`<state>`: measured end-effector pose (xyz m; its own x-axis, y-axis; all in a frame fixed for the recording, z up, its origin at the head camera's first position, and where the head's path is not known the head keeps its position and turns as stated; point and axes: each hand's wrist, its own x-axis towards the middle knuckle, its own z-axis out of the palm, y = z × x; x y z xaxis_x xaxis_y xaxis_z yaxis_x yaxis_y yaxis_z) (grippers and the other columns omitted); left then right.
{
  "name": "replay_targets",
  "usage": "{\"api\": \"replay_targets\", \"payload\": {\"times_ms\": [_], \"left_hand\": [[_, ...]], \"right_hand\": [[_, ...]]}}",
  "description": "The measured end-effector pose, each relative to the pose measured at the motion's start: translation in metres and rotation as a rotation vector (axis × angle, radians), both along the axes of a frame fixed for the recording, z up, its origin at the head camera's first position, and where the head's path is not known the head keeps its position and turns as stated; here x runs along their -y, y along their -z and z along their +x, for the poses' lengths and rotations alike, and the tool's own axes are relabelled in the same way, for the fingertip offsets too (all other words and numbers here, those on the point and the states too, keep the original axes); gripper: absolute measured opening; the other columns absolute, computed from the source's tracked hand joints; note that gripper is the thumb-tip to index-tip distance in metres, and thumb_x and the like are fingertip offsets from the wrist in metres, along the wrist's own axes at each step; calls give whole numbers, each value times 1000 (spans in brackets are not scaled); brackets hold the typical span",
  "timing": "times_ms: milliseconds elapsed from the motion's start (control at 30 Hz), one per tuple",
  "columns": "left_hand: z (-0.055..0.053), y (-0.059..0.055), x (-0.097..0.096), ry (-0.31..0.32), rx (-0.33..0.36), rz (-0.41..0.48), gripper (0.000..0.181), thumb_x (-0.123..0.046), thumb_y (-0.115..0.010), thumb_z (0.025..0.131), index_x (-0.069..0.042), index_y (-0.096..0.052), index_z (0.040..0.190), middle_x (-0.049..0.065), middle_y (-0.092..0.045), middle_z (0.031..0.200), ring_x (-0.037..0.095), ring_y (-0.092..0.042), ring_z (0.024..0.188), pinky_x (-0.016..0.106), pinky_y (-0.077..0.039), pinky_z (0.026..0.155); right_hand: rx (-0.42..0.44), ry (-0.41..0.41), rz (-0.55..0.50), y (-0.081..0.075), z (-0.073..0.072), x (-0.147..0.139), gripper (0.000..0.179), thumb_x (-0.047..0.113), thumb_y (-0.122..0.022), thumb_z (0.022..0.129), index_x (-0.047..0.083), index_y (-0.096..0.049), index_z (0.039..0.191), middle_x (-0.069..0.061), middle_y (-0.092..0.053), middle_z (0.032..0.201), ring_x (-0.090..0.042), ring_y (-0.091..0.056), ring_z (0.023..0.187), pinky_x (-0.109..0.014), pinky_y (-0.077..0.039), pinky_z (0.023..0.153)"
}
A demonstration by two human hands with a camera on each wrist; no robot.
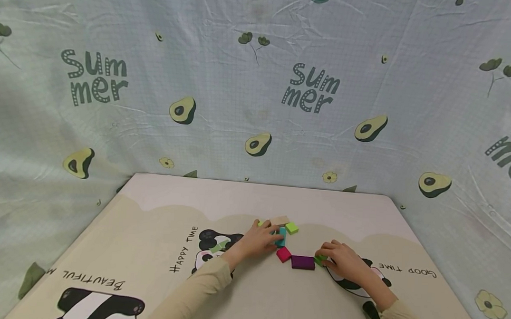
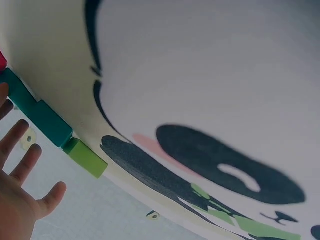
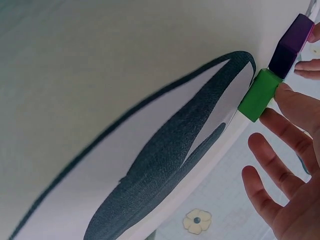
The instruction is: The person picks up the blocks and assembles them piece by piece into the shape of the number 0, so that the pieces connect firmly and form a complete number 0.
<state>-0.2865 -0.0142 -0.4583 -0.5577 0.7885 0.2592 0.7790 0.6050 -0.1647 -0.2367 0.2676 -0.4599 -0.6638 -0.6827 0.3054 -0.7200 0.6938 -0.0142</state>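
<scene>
Several small coloured blocks form a bent chain on the table. My left hand (image 1: 258,239) reaches over its left part, fingertips at the teal block (image 1: 281,237). In the left wrist view its fingers (image 2: 26,162) are spread beside two teal blocks (image 2: 52,124) and a lime block (image 2: 86,157). My right hand (image 1: 346,262) pinches the green block (image 3: 260,95) between thumb and index finger, its other fingers spread. That block touches the end of the purple block (image 1: 303,262). A red block (image 1: 283,254) lies between the purple and teal ones.
A beige block (image 1: 280,220) and another lime block (image 1: 292,227) lie at the far end of the chain. The table (image 1: 249,302) has printed pandas and lettering. A patterned cloth (image 1: 224,82) hangs behind and at both sides.
</scene>
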Motion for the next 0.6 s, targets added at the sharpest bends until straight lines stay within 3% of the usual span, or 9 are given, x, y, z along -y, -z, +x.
{"api": "replay_targets", "payload": {"times_ms": [333,600], "left_hand": [[6,-4,1,-12,28,-39,21,-31,-52,89,-25,-60,108,-5,-57,111,21,-47,114,49,-39,88],[8,0,2,-24,-12,-77,21,-27,-51,90,-28,-58,110,-7,-55,116,15,-47,107,47,-41,85]], "right_hand": [[-1,12,1,1,-2,1,20,11,-71,72,19,-66,90,7,-59,83,-9,-51,75,-25,-43,61],[11,-8,-16,1,-3,-1,20,12,-72,71,18,-67,90,8,-59,83,-9,-50,75,-24,-43,61]]}}
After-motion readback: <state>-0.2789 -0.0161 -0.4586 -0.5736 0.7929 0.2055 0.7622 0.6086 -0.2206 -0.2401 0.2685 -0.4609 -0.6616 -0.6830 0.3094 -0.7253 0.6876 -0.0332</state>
